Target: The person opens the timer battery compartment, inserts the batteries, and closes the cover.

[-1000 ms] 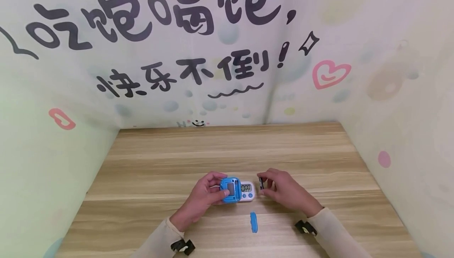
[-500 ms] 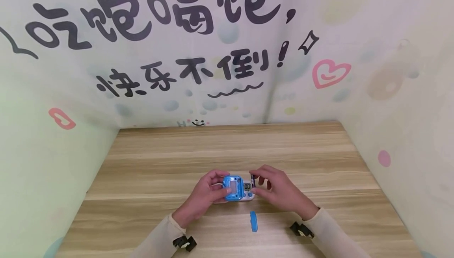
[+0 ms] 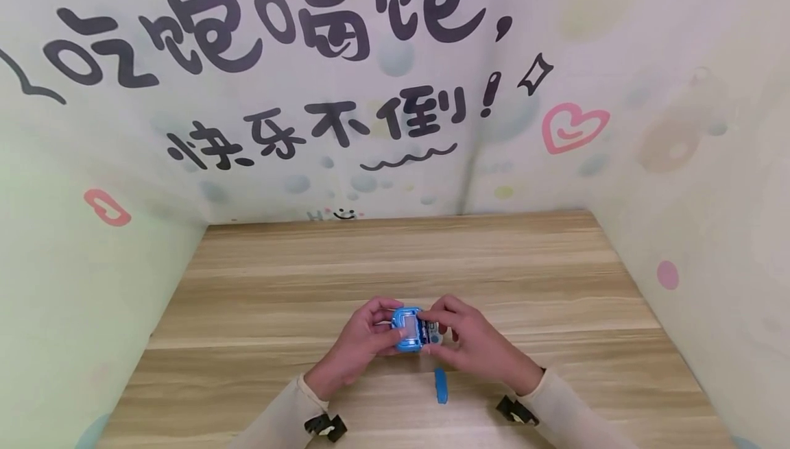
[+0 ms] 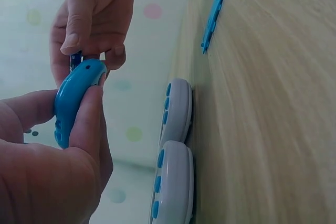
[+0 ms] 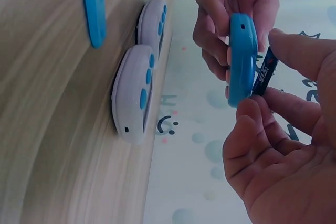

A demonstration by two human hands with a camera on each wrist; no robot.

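Observation:
My left hand (image 3: 384, 330) grips a blue timer (image 3: 407, 329) by its edges, lifted off the table with its back facing up. My right hand (image 3: 441, 330) pinches a small dark battery (image 5: 265, 72) and holds it against the right end of the blue timer (image 5: 242, 59). In the left wrist view the battery (image 4: 76, 59) pokes out at the top end of the blue timer (image 4: 73, 98). Two white timers (image 4: 178, 108) (image 4: 173, 187) lie face up on the wooden table (image 3: 395, 264) under the hands. A loose blue cover strip (image 3: 440, 385) lies just in front of them.
Patterned walls with black lettering (image 3: 278, 38) close the table in at the back, left and right. Its front edge runs near my sleeves (image 3: 278, 415).
My right hand has carried the battery leftward from beside the white timer to the end of the blue timer. The left hand has kept hold of the blue timer and shifted slightly right.

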